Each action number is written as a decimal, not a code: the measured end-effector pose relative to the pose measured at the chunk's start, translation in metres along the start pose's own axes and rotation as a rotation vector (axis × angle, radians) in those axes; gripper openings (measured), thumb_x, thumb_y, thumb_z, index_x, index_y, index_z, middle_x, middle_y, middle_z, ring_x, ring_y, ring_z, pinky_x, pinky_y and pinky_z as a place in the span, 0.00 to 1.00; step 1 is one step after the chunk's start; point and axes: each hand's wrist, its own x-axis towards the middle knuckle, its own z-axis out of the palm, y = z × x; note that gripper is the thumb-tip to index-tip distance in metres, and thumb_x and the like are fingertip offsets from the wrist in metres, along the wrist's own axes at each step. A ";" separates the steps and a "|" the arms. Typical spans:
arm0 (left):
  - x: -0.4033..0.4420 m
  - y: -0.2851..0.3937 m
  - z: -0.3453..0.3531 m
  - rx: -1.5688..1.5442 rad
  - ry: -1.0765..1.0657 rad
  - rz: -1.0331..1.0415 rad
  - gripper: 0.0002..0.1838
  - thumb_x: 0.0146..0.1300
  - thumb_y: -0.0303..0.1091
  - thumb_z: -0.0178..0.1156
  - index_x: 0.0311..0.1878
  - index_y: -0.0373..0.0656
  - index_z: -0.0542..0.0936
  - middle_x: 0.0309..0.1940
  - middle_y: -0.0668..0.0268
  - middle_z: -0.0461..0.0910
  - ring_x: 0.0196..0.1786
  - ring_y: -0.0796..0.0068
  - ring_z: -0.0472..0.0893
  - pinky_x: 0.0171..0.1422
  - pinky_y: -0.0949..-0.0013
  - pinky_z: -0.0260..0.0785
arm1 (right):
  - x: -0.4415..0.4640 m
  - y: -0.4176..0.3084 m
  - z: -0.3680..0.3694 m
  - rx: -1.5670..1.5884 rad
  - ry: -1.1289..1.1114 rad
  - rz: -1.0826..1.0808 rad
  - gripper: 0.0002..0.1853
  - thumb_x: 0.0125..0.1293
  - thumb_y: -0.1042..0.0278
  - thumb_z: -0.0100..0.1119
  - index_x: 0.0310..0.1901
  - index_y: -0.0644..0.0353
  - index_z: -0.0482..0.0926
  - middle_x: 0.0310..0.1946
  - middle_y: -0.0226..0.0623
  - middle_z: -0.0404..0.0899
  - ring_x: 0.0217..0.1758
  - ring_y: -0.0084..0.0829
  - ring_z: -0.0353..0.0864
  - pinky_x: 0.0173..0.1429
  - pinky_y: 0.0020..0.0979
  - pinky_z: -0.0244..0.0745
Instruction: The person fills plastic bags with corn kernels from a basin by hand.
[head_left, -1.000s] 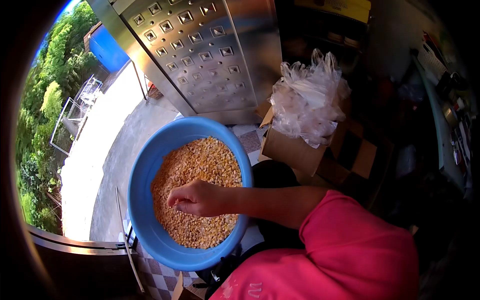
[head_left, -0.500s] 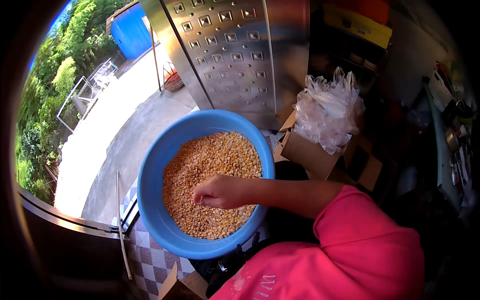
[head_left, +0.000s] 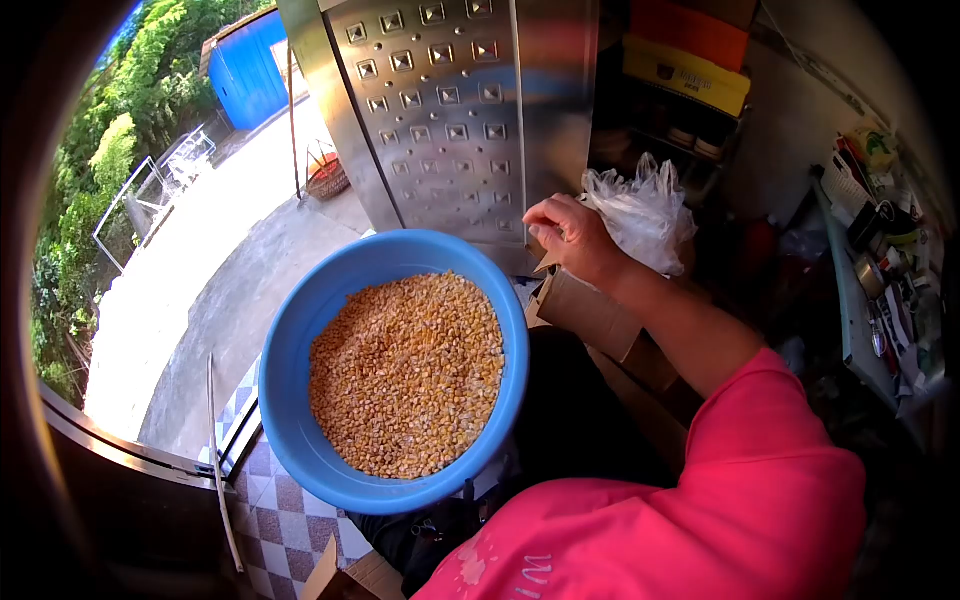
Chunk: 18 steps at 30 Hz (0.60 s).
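Note:
A round blue basin [head_left: 282, 400] of dried corn kernels [head_left: 410, 380] rests at my lap. My right hand [head_left: 575, 238] is raised past the basin's far right rim, above an opened cardboard box [head_left: 590, 312] and beside some clear plastic bags [head_left: 645, 215]. Its fingers are curled in and the thumb lies close to them. Whatever they may pinch is too small or hidden to make out. My left hand does not show.
An embossed metal door [head_left: 450, 130] stands behind the basin. A thin stick [head_left: 218, 470] leans by the doorway at left. On the right is a cluttered shelf [head_left: 860, 300]; yellow and orange boxes [head_left: 690, 78] are stacked at the back. Another cardboard flap [head_left: 325, 575] shows below.
My right hand has left the corn and moved up and right, out over the cardboard box. The view has shifted slightly to the right.

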 end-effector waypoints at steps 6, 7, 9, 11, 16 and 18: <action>-0.001 -0.006 0.000 0.019 0.020 -0.007 0.13 0.68 0.39 0.50 0.48 0.40 0.71 0.22 0.69 0.73 0.22 0.81 0.72 0.24 0.76 0.64 | -0.023 0.130 -0.061 -0.819 0.176 0.125 0.11 0.50 0.73 0.58 0.37 0.56 0.77 0.36 0.36 0.77 0.48 0.39 0.73 0.50 0.40 0.68; -0.002 -0.007 0.000 0.022 0.025 -0.008 0.13 0.68 0.39 0.50 0.48 0.40 0.71 0.22 0.69 0.73 0.22 0.81 0.72 0.24 0.76 0.64 | -0.033 0.140 -0.064 -0.921 0.127 0.210 0.12 0.50 0.72 0.58 0.38 0.56 0.77 0.37 0.37 0.77 0.49 0.41 0.73 0.51 0.40 0.68; -0.004 -0.009 -0.001 0.027 0.034 -0.014 0.13 0.68 0.39 0.50 0.47 0.39 0.71 0.22 0.69 0.73 0.22 0.81 0.72 0.24 0.77 0.64 | -0.046 0.154 -0.072 -1.014 0.078 0.297 0.13 0.49 0.72 0.57 0.40 0.55 0.77 0.39 0.37 0.77 0.50 0.43 0.72 0.52 0.40 0.68; -0.005 -0.010 -0.001 0.031 0.047 -0.022 0.12 0.68 0.38 0.50 0.47 0.39 0.72 0.21 0.70 0.73 0.22 0.81 0.72 0.24 0.77 0.64 | -0.052 0.163 -0.078 -1.077 0.036 0.330 0.14 0.49 0.73 0.57 0.41 0.54 0.78 0.38 0.37 0.77 0.46 0.42 0.74 0.48 0.39 0.69; -0.012 -0.021 -0.004 0.032 0.076 -0.046 0.12 0.68 0.38 0.50 0.45 0.39 0.73 0.21 0.70 0.73 0.21 0.82 0.73 0.24 0.77 0.65 | -0.032 0.172 -0.075 -0.644 0.277 0.211 0.12 0.52 0.77 0.55 0.40 0.58 0.78 0.36 0.37 0.78 0.42 0.39 0.77 0.47 0.36 0.71; -0.018 -0.031 -0.008 0.030 0.095 -0.055 0.12 0.68 0.37 0.50 0.45 0.39 0.73 0.21 0.70 0.74 0.21 0.82 0.73 0.24 0.78 0.65 | -0.020 0.162 -0.060 -0.344 0.365 0.180 0.10 0.53 0.78 0.55 0.38 0.59 0.78 0.36 0.35 0.78 0.40 0.40 0.77 0.47 0.38 0.72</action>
